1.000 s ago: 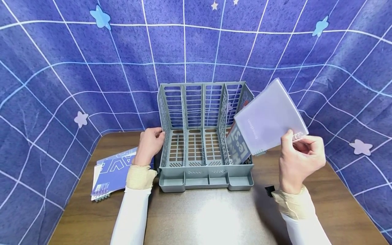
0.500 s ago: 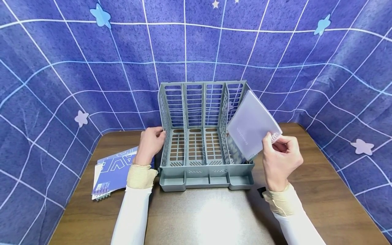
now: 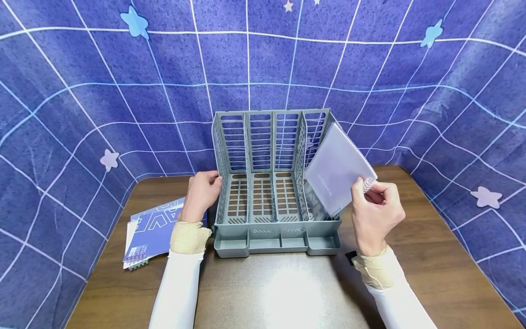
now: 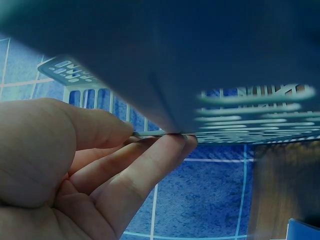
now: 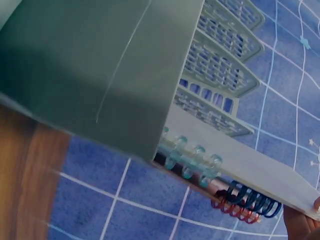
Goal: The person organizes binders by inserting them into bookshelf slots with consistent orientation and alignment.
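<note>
A grey-green desktop file organizer [image 3: 273, 228] stands mid-table with upright dividers. My left hand [image 3: 203, 194] pinches the edge of its left side panel, thumb on one face and fingers on the other [image 4: 150, 165] in the left wrist view. My right hand [image 3: 377, 214] pinches a pale lilac spiral notebook [image 3: 339, 169] at the corner by its clear rings. The notebook slants down inside the rightmost compartment, overlapping a darker notebook [image 3: 313, 201] there. In the right wrist view, teal rings [image 5: 192, 162], dark blue rings [image 5: 255, 200] and red rings [image 5: 235, 210] show beside the organizer's front wall.
Several blue and white spiral notebooks [image 3: 154, 233] lie in a loose pile left of the organizer, partly behind my left forearm. A small black item [image 3: 351, 257] sits by my right wrist. A blue star-patterned cloth [image 3: 267, 59] hangs behind the wooden table [image 3: 444, 256].
My right hand has moved left and brought the lilac notebook lower, into the rightmost compartment. Over the last half second it has barely shifted. My left hand stays at the panel.
</note>
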{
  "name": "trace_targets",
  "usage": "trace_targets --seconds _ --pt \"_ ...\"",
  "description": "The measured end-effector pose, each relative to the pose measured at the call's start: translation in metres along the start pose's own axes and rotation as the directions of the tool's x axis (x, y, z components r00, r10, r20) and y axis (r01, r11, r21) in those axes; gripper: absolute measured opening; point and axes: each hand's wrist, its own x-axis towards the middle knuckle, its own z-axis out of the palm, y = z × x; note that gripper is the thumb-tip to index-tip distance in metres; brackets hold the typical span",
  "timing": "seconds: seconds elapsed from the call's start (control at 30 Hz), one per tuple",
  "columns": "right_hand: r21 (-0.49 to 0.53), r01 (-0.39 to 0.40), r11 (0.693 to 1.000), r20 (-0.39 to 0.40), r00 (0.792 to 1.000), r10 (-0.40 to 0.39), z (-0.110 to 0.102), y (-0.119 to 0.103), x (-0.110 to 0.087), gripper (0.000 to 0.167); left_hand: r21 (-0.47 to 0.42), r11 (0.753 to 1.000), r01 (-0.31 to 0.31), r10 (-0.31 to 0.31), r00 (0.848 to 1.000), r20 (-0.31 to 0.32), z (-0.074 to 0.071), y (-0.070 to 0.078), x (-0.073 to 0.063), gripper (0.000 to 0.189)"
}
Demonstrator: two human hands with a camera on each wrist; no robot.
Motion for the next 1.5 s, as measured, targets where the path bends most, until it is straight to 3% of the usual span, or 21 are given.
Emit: trace_targets --seconds 0.23,0.43,0.7,0.87,1.33,1.5 --pt "-0.051 0.036 0.998 0.024 0.999 -0.034 0.0 0.016 -0.001 0.018 0.008 1.0 0.007 -0.007 1.0 0.003 -0.001 0.0 0.0 0.021" --pt "-0.084 0.145 0.986 0.046 0.989 -0.142 0.001 0.025 -0.002 0.011 0.012 1.0 -0.009 0.009 1.0 -0.006 0.0 0.001 0.0 0.019" --pt "-0.121 0.244 0.962 0.092 0.968 -0.234 0.001 0.004 -0.004 0.007 0.006 1.0 -0.008 0.008 1.0 -0.005 0.001 -0.001 0.0 0.019" --pt "-0.134 0.233 0.963 0.136 0.967 -0.215 0.001 -0.007 -0.005 0.008 0.005 1.0 -0.013 0.013 1.0 -0.011 0.002 -0.002 0.001 0.018" --pt "-0.174 0.127 0.976 0.164 0.982 -0.099 -0.004 0.021 -0.001 0.018 -0.003 1.0 -0.006 0.006 1.0 -0.003 0.002 -0.004 0.002 0.02" --pt "-0.178 0.141 0.974 0.18 0.978 -0.109 -0.002 0.02 -0.006 0.021 -0.011 1.0 0.009 -0.009 1.0 0.009 0.002 -0.004 0.002 0.023"
